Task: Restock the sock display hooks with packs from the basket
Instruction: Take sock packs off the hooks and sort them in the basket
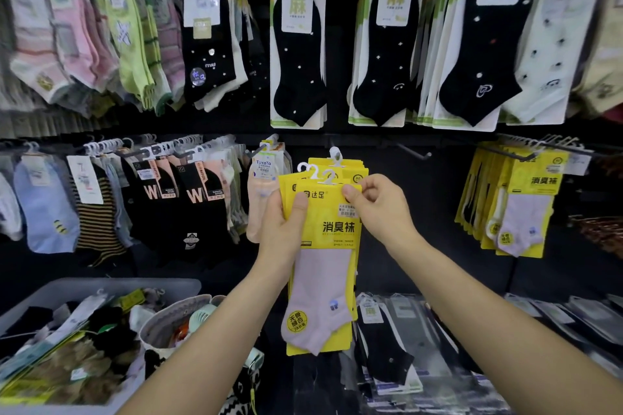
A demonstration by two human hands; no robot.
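A stack of yellow sock packs (pixel 332 232) with pale pink socks and white plastic hangers is held upright in front of the middle row of the display. My left hand (pixel 283 229) grips the stack's left edge, thumb across the front. My right hand (pixel 377 207) pinches the top right corner of the front pack. Just behind and to the right, a bare black display hook (pixel 413 151) sticks out from the dark wall. More of the same yellow packs (pixel 515 202) hang at the right. The grey basket (pixel 111 290) with loose sock packs sits at the lower left.
Black dotted socks (pixel 298 57) and pastel socks hang in the top row. Black and striped packs (pixel 188 199) fill hooks at the middle left. A white bag (pixel 175 320) stands beside the basket. Clear-wrapped packs (pixel 387 344) lie on the lower right shelf.
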